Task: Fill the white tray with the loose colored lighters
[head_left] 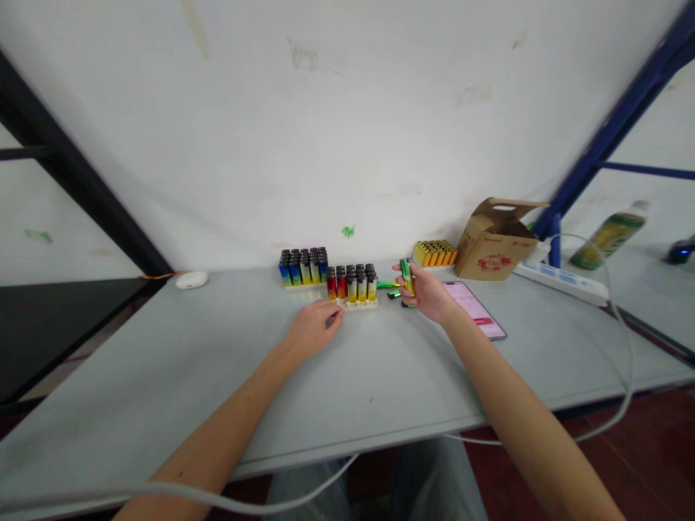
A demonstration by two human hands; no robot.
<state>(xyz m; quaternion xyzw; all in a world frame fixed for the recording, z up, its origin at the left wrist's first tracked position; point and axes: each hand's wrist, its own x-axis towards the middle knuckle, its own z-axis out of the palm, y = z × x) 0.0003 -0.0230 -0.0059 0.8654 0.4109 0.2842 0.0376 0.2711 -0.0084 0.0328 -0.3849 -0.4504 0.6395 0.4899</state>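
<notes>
A scuffed white wall [380, 159] backs a pale gray surface [369, 376]. A green-and-yellow cylinder [407, 275], raised in the right hand [427, 291], is gripped by the fingers, its long axis near upright. It sits right of the near rack [358, 307], where black-topped cylinders [352, 287] stand. The left hand [313, 325] is closer to that rack, fingers bent at its near-left corner; whether it grips cannot be told. Loose green cylinders [394, 294] lie beside the right hand, a phone [478, 312] to its right. Farther out are the far rack [305, 286] at left and a carton [491, 255] at right.
</notes>
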